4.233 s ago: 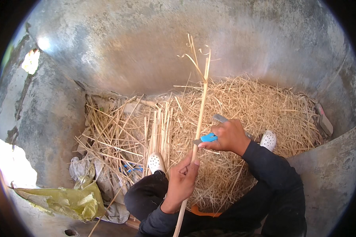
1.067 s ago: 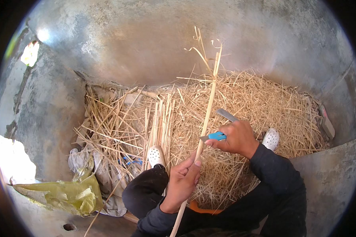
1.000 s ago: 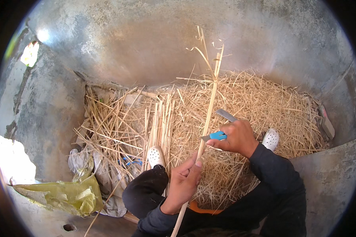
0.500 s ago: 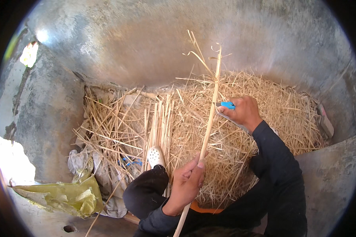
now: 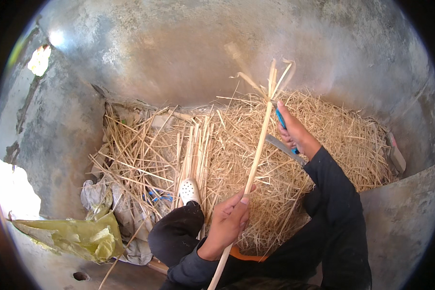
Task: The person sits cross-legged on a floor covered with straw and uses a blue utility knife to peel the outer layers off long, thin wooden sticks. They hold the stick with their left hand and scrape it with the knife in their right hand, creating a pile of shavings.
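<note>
My left hand [image 5: 225,222] is closed around a long pale bamboo strip [image 5: 257,159], which slants up and away from me. Its far end is split, with thin curled shavings [image 5: 287,75] fanning out. Beside that upper part, my right hand [image 5: 295,133] grips a blue-handled knife [image 5: 281,119], its tip close to the strip just below the split. A flat grey metal blade [image 5: 281,146] lies under the right hand, one end near the strip; whether the hand holds it too is unclear. Much of the knife is hidden by the fingers.
A deep heap of shavings [image 5: 343,140] lies before me. Bundled strips [image 5: 196,150] lie by a white clog [image 5: 190,191] on my foot; loose sticks [image 5: 140,154] are scattered farther left. A yellow-green sack [image 5: 72,237] is at lower left. Concrete walls [image 5: 179,53] surround the spot.
My right hand has slid up along the strip, away from me, and turned. The shavings at the far end have shifted and spread, while my left hand keeps its hold.
</note>
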`<control>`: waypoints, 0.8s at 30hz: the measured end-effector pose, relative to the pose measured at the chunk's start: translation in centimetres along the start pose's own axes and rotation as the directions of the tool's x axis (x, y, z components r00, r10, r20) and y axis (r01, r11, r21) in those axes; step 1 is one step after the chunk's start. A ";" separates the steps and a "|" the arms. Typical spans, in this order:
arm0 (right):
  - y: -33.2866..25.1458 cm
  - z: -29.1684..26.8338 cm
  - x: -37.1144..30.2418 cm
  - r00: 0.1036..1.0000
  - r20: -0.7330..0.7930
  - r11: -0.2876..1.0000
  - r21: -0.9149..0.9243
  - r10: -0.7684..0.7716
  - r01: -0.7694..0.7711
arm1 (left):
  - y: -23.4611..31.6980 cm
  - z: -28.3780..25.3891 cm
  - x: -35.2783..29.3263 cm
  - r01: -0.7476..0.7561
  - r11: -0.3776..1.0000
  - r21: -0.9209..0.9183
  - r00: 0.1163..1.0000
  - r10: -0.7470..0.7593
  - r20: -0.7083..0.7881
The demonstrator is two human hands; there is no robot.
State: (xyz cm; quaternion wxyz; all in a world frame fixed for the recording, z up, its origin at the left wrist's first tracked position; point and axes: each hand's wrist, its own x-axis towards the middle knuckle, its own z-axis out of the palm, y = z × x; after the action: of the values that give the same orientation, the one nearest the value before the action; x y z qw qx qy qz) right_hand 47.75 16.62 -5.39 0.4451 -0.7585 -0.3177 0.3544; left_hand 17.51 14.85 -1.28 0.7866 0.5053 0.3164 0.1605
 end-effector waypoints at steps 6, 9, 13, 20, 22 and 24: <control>-0.3 4.2 -8.3 0.695 0.117 0.504 -0.605 -0.709 0.616 | 0.7 -0.7 -0.2 -0.027 0.998 0.048 0.995 0.032 -0.092; -1.2 4.3 -10.0 0.729 0.219 0.487 -0.617 -0.648 0.618 | 1.2 -0.1 -0.6 -0.065 0.989 0.132 0.991 0.079 -0.108; -0.9 3.8 -8.8 0.731 0.170 0.478 -0.657 -0.660 0.584 | 0.7 0.0 -0.7 -0.126 0.965 0.230 0.984 0.151 -0.091; 0.6 3.4 -6.0 0.638 0.116 0.387 -0.708 -0.761 0.590 | 1.0 0.5 -0.6 -0.155 0.932 0.328 0.975 0.198 -0.104; 0.4 3.5 -5.6 0.631 0.134 0.371 -0.709 -0.764 0.600 | 1.0 0.4 -0.6 -0.132 0.936 0.328 0.978 0.178 -0.113; 0.2 3.6 -5.1 0.618 0.137 0.362 -0.705 -0.774 0.610 | 1.1 0.3 -0.7 -0.124 0.936 0.329 0.978 0.171 -0.117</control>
State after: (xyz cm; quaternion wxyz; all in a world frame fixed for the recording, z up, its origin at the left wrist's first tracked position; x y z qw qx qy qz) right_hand 42.06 14.04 -5.53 0.2647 -0.6915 -0.6645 -0.1007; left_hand 17.25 14.75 0.02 0.6551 0.6357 0.3552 0.2016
